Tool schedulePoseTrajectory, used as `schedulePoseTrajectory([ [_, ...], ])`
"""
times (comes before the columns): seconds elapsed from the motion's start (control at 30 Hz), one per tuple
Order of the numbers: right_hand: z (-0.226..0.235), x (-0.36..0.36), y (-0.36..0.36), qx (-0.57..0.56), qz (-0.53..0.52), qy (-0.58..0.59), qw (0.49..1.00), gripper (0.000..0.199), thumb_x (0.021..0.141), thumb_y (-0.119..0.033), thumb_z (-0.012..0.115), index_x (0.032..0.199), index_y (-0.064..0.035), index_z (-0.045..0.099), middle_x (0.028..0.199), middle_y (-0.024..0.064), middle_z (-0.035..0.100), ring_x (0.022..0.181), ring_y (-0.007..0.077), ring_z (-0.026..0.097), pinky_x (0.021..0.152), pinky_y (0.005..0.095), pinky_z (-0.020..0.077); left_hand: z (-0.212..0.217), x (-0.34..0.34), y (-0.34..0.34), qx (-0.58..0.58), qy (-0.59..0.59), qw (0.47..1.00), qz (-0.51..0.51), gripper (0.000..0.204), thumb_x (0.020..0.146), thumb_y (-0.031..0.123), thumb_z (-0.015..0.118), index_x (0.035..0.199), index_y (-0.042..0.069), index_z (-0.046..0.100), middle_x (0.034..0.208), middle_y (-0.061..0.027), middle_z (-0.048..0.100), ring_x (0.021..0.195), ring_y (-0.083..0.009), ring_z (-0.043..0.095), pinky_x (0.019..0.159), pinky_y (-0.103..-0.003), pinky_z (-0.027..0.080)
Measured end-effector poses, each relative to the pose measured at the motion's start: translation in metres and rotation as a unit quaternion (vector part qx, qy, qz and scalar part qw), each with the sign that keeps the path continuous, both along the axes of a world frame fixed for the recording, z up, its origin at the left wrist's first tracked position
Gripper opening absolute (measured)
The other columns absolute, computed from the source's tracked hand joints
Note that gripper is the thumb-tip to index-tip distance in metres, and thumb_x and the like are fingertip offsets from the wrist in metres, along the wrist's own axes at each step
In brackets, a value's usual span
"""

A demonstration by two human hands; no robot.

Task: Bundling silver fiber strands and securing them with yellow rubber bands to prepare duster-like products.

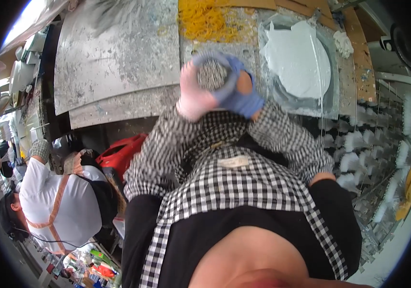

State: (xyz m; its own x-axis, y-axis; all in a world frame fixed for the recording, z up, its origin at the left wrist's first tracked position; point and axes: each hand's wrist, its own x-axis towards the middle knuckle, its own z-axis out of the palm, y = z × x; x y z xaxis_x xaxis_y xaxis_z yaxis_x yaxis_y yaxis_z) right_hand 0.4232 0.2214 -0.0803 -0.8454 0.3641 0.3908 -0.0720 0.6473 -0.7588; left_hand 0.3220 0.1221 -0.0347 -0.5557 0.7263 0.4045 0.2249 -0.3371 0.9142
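My left hand [193,93] wears a pink glove and my right hand [241,96] a blue one. Together they grip a round bundle of thin grey-white sticks [212,75], seen end-on. The fingers wrap around its sides, blurred by motion, and a blue-grey rim circles the bundle. Just beyond the hands lies a heap of yellow rubber bands [210,24]. To the right, a shallow tray [331,108] holds a pool of thick white paste [299,60].
A worn metal plate [119,53] covers the bench's left side. At right, racks hold many white tufted pieces [354,141]. A crumpled white wad [343,44] sits beyond the tray. Left of me, a co-worker in white [66,206] works near a red plastic chair [121,153].
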Motion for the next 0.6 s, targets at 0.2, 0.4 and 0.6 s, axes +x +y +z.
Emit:
schedulePoseTrajectory([
  [0.2,-0.062,-0.003,0.015,0.023,-0.005,-0.119,0.993,0.131,0.060,-0.055,0.091,0.159,-0.0034,0.023,0.156,0.0200,0.041,0.147,0.0365,0.037,0.125,0.0441,0.0255,-0.035,-0.001,0.006,-0.034,-0.071,0.997,0.001,0.033,0.079,-0.006,0.076,0.107,0.004,0.062,0.096,-0.0056,0.070,0.088,-0.0147,0.068,0.082,-0.032,0.056],
  [0.4,0.006,0.022,-0.003,-0.148,0.109,0.054,0.982,0.158,0.050,-0.042,0.103,0.163,-0.0083,-0.003,0.163,0.0202,0.025,0.148,0.0325,0.035,0.124,0.0451,0.0273,0.026,0.020,-0.022,0.020,-0.292,0.949,-0.114,0.026,0.082,-0.011,0.071,0.099,0.002,0.057,0.092,-0.0099,0.065,0.079,-0.0150,0.065,0.067,-0.028,0.054],
  [0.6,0.033,0.042,-0.025,-0.254,0.156,0.022,0.954,0.148,0.055,-0.030,0.102,0.164,-0.0142,0.003,0.158,0.0121,0.036,0.142,0.0279,0.043,0.121,0.0430,0.0337,0.040,0.038,-0.031,0.074,-0.268,0.954,-0.112,0.031,0.079,-0.013,0.073,0.100,0.003,0.056,0.091,-0.0091,0.064,0.082,-0.0138,0.064,0.072,-0.028,0.056],
])
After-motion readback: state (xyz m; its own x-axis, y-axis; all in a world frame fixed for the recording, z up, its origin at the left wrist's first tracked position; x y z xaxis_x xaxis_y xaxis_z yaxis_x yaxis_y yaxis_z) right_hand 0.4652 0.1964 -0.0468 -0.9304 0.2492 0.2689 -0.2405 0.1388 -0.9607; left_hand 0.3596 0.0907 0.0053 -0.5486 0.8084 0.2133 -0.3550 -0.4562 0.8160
